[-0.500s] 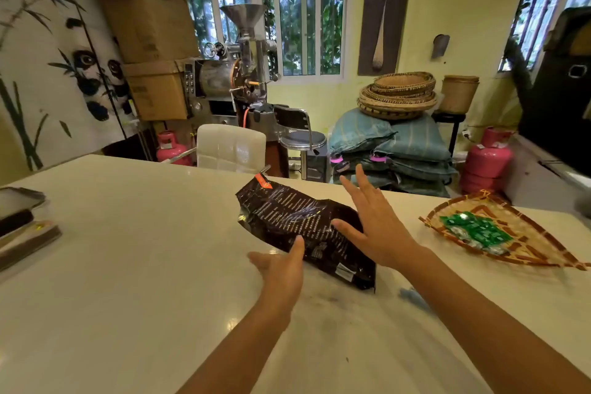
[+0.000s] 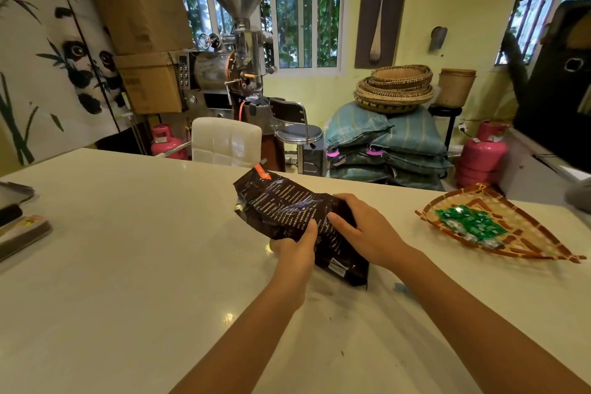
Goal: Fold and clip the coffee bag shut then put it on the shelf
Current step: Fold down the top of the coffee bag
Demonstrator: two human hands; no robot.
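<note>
A dark brown coffee bag (image 2: pixel 281 201) with white print and an orange tear corner lies tilted on the white table (image 2: pixel 128 249), its open top pointing up and left. My left hand (image 2: pixel 295 248) grips the bag's near edge, thumb on top. My right hand (image 2: pixel 364 227) presses down on the bag's right half, fingers curled around it. A small blue object (image 2: pixel 401 288), perhaps a clip, lies on the table just under my right forearm, partly hidden.
A woven fan-shaped tray (image 2: pixel 524 249) with green packets sits at the right. Dark flat items (image 2: pixel 19 227) lie at the table's left edge. Behind the table stand a white chair (image 2: pixel 225 141), a coffee roaster (image 2: pixel 230 67), pink gas cylinders, sacks and baskets.
Both hands have closed onto the coffee bag; before, they hovered open beside it. The bag's top has risen slightly.
</note>
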